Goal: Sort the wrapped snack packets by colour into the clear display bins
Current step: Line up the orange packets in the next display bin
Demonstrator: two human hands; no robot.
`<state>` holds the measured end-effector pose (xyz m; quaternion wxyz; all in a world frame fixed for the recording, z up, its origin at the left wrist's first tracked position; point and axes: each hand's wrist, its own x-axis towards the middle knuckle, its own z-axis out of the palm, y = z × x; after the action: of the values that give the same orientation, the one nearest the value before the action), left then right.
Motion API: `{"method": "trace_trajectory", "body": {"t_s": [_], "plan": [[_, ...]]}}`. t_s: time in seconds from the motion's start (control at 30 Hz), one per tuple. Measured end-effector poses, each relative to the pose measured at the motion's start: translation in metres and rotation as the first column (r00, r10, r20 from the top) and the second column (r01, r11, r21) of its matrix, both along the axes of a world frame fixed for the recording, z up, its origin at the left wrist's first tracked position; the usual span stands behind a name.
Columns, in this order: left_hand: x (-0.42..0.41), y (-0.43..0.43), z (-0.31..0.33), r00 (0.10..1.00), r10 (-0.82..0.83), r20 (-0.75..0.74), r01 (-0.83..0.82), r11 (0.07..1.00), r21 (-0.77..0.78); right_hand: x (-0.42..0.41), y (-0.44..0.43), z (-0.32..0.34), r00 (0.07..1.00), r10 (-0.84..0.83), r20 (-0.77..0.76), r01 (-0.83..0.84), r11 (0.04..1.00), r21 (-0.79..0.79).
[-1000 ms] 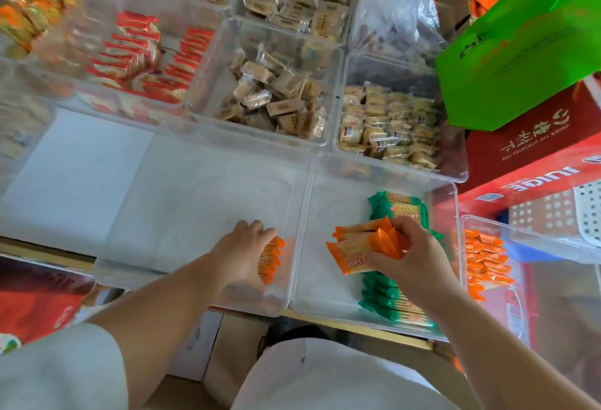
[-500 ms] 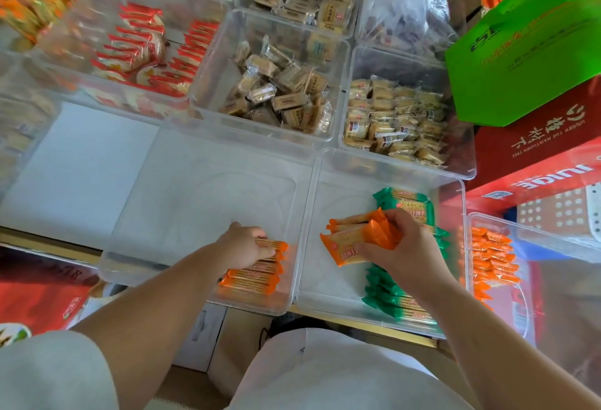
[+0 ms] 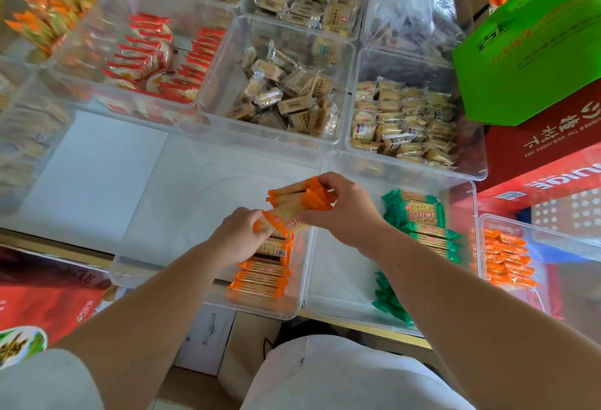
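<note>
My right hand [image 3: 348, 211] grips a bunch of orange snack packets [image 3: 294, 199] above the wall between two clear front bins. My left hand [image 3: 240, 235] pinches the lower end of the lowest packet in that bunch. Under my left hand, a short row of orange packets [image 3: 260, 276] lies in the near right corner of the middle clear bin [image 3: 162, 247]. Green packets [image 3: 419, 217] are stacked along the right side of the neighbouring bin [image 3: 338, 292], partly hidden by my right forearm.
A small clear bin [image 3: 553, 234] at the right holds more orange packets [image 3: 507, 260]. Bins behind hold red packets [image 3: 153, 58], brown packets [image 3: 286, 97] and beige packets [image 3: 403, 120]. A green bag [image 3: 533, 48] and red cartons [image 3: 553, 155] crowd the right side.
My left hand let go of the orange packets laid in the bin and rose to the bunch. My right hand carried the bunch left, over the bin wall.
</note>
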<state>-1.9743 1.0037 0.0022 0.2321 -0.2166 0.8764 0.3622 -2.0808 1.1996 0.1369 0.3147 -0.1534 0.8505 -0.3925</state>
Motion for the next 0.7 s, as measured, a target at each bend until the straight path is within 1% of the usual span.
{"method": "trace_trajectory", "body": {"t_s": [0.07, 0.1, 0.13, 0.23, 0.27, 0.33, 0.37, 0.43, 0.5, 0.53, 0.63, 0.7], "plan": [[-0.002, 0.002, -0.004, 0.991, 0.072, -0.109, -0.080, 0.995, -0.067, -0.002, -0.002, -0.011, 0.998, 0.000, -0.058, 0.003, 0.999, 0.052], [-0.003, 0.003, -0.006, 0.987, 0.096, -0.128, -0.107, 0.991, -0.083, -0.002, -0.002, -0.015, 0.995, 0.013, -0.095, -0.004, 0.996, 0.086], [-0.004, 0.003, -0.009, 0.989, 0.081, -0.125, -0.093, 0.992, -0.087, -0.002, -0.001, -0.018, 0.991, 0.027, -0.129, -0.012, 0.993, 0.115], [-0.006, 0.007, -0.016, 0.992, -0.124, 0.030, 0.126, 0.987, -0.096, 0.001, 0.000, -0.019, 0.963, 0.124, -0.241, -0.075, 0.976, 0.204], [-0.007, 0.007, -0.017, 0.986, -0.154, 0.055, 0.160, 0.980, -0.117, 0.001, -0.001, -0.018, 0.946, 0.178, -0.272, -0.114, 0.965, 0.236], [-0.009, 0.004, -0.017, 0.987, -0.158, 0.033, 0.162, 0.971, -0.176, -0.001, -0.005, -0.016, 0.908, 0.284, -0.309, -0.197, 0.938, 0.285], [-0.008, 0.001, -0.016, 0.988, -0.152, 0.020, 0.153, 0.972, -0.177, -0.002, -0.008, -0.014, 0.891, 0.320, -0.322, -0.224, 0.927, 0.301], [-0.006, -0.006, -0.017, 0.994, -0.112, -0.011, 0.111, 0.990, -0.088, -0.005, -0.013, -0.012, 0.861, 0.365, -0.355, -0.245, 0.908, 0.339], [-0.002, -0.012, -0.012, 1.000, 0.004, 0.010, -0.005, 0.997, 0.077, -0.008, -0.020, -0.015, 0.827, 0.397, -0.399, -0.248, 0.893, 0.376], [0.000, -0.014, -0.007, 0.997, 0.069, 0.037, -0.074, 0.985, 0.156, -0.010, -0.024, -0.017, 0.815, 0.403, -0.416, -0.245, 0.891, 0.383], [0.007, -0.015, 0.004, 0.964, 0.243, 0.112, -0.267, 0.887, 0.376, -0.014, -0.039, -0.023, 0.786, 0.444, -0.431, -0.265, 0.871, 0.413], [0.010, -0.014, 0.005, 0.931, 0.330, 0.158, -0.365, 0.820, 0.440, -0.014, -0.050, -0.031, 0.737, 0.521, -0.430, -0.316, 0.828, 0.463]]}}
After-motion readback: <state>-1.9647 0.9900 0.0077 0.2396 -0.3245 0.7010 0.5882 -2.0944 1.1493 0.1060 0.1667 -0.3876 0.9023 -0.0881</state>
